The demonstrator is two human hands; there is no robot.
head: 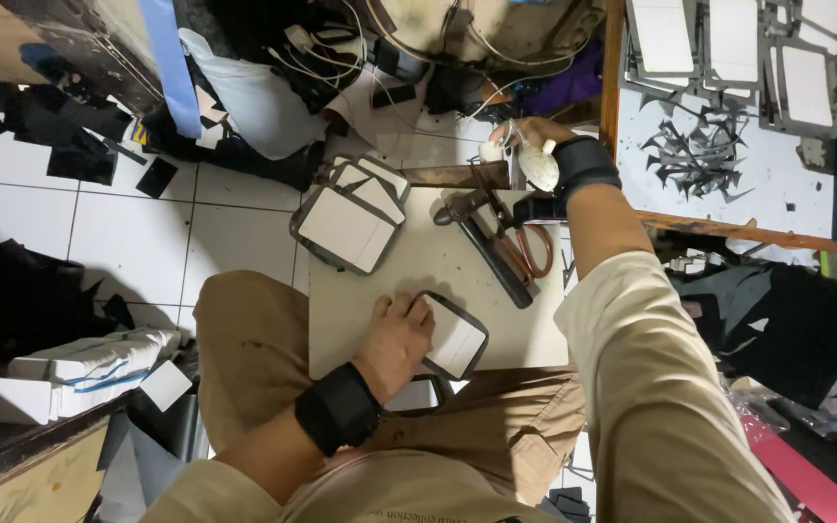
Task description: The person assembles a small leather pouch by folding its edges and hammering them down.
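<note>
One white card panel with dark border (457,336) lies on the near edge of the board (418,266), pinned flat under the left hand (396,341), while the right hand (525,143), far right, closes around a small white object (539,167).

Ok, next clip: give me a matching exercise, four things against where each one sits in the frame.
Things:
1. left hand
2. right hand
3. scissors
4. stack of dark-rimmed white cards

Places:
A. lying on the board beside a dark bar, orange handles
B. raised at the board's far edge, holding a pale rounded object
C. pressing a single dark-rimmed white card at the board's near edge
D. at the board's far left corner, overhanging the tiled floor

Pairs: 1-C, 2-B, 3-A, 4-D
</note>
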